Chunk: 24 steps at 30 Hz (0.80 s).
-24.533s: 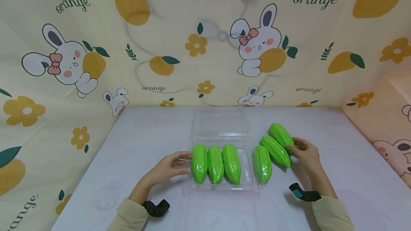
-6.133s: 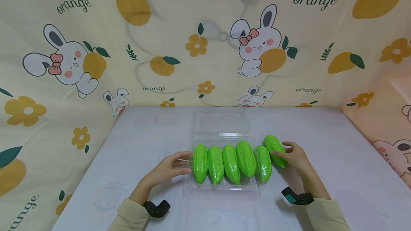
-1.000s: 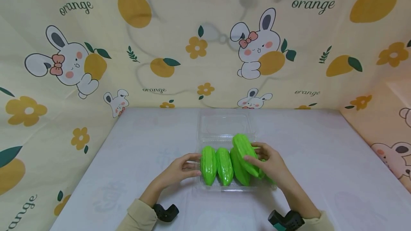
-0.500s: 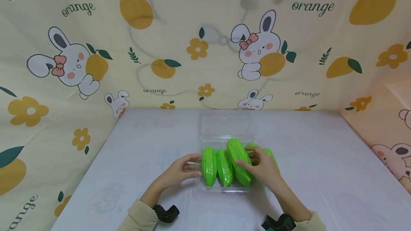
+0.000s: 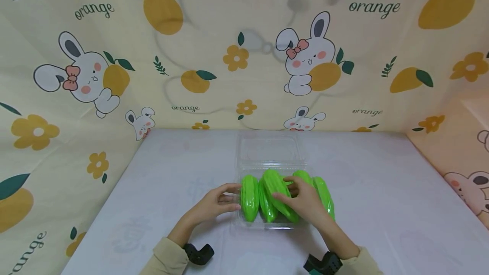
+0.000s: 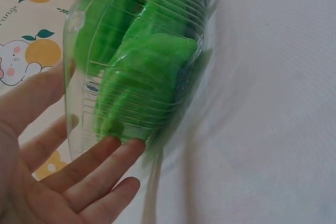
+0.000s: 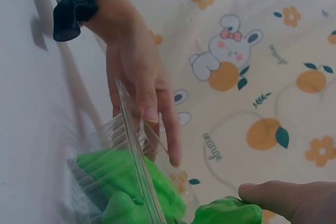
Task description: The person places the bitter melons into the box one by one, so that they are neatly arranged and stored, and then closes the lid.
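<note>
A clear plastic clamshell box [image 5: 244, 223] sits mid-table with its lid [image 5: 269, 150] lying open behind it. Several glossy green ridged gourds lie in it side by side, the leftmost [image 5: 249, 198] by the left wall. My right hand [image 5: 296, 196] grips one more gourd [image 5: 276, 190], laid slantwise on top of the row. In the right wrist view my thumb [image 7: 283, 198] rests on that gourd [image 7: 228, 212]. My left hand [image 5: 227, 197] presses straight fingers [image 6: 105, 156] against the box's left wall [image 6: 79, 103].
The white table [image 5: 382, 207] is walled at the back and on both sides by a cloth printed with rabbits and oranges [image 5: 114, 75]. Bare tabletop lies left and right of the box. Black wrist straps [image 5: 198, 253] sit on both forearms.
Over 24 seconds the gourds went from the table right of the box into it. In the last second my right hand carried the last gourd left and down onto the row.
</note>
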Available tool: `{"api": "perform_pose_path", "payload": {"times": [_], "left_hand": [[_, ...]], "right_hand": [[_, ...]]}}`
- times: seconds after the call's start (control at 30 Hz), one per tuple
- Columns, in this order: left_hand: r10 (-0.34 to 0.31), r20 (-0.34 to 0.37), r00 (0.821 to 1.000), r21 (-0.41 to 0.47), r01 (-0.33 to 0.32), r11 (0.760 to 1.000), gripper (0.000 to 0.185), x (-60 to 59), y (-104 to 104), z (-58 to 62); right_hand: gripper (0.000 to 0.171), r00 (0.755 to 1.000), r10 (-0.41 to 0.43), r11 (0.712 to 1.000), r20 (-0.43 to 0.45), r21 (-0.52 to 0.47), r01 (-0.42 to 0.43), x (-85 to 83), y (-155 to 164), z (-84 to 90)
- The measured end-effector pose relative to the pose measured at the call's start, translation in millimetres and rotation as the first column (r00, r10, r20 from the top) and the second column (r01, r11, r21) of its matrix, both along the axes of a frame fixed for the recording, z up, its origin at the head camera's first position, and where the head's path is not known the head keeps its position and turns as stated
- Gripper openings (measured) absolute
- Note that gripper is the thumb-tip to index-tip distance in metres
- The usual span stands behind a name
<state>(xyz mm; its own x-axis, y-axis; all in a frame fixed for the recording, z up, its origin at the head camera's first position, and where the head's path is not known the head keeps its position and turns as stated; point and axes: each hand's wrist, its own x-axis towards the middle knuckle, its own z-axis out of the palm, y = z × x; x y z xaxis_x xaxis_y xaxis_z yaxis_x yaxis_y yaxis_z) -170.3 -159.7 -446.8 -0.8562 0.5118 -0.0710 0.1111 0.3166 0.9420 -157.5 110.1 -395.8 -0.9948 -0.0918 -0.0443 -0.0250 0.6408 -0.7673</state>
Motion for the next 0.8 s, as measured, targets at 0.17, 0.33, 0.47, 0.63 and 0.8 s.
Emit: {"api": "perform_pose_path", "payload": {"times": [0.17,0.33,0.47,0.63,0.8], "left_hand": [[-0.003,0.004,1.0,0.003,0.003,1.0,0.059,-0.2,0,0.0],[-0.004,0.01,1.0,0.006,0.004,1.0,0.059,-0.5,1,0.1],[0.0,0.01,1.0,0.005,0.0,1.0,0.059,-0.4,1,-0.5],[-0.006,0.01,1.0,0.01,0.006,1.0,0.059,0.0,1,-0.3],[-0.008,0.011,1.0,0.006,0.008,1.0,0.059,0.4,1,1.8]], "right_hand": [[0.059,1.0,0.003,1.0,-0.011,0.021,-0.003,-1.8,-5,-1.2],[0.06,1.0,-0.006,0.999,-0.024,0.05,0.007,-3.4,-9,-3.0],[0.062,1.0,-0.005,0.998,-0.024,0.059,0.006,-4.1,-11,-4.6],[0.063,1.0,0.004,0.999,-0.017,0.042,-0.003,-3.4,-14,-6.5],[0.068,1.0,0.008,0.999,-0.007,0.048,-0.007,-2.5,-19,-8.4]]}}
